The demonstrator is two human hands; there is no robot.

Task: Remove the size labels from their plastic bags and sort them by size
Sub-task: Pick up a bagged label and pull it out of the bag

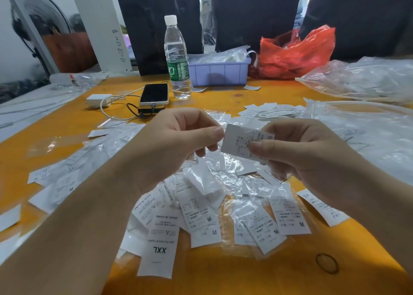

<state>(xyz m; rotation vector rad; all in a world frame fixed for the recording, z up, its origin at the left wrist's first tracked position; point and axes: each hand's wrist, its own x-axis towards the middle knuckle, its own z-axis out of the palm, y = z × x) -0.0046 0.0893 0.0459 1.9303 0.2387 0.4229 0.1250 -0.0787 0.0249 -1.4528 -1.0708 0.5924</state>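
Note:
My right hand (297, 151) pinches a white size label marked S (241, 141) between thumb and fingers, above the orange table (201, 270). My left hand (178, 133) pinches the label's left edge, where a thin clear bag seems to wrap it. Below the hands lies a loose heap of bagged and bare labels (223, 205), several marked M. An XXL label (159, 245) lies nearest me. A label reading XS (321, 207) lies to the right. More labels (272, 110) lie beyond the hands.
A water bottle (176, 57), a phone (154, 94) on a power bank and a white charger (98, 100) stand at the back. A purple tray (219, 72), a red plastic bag (295, 53) and clear bags (362, 80) lie behind. A rubber band (326, 263) lies front right.

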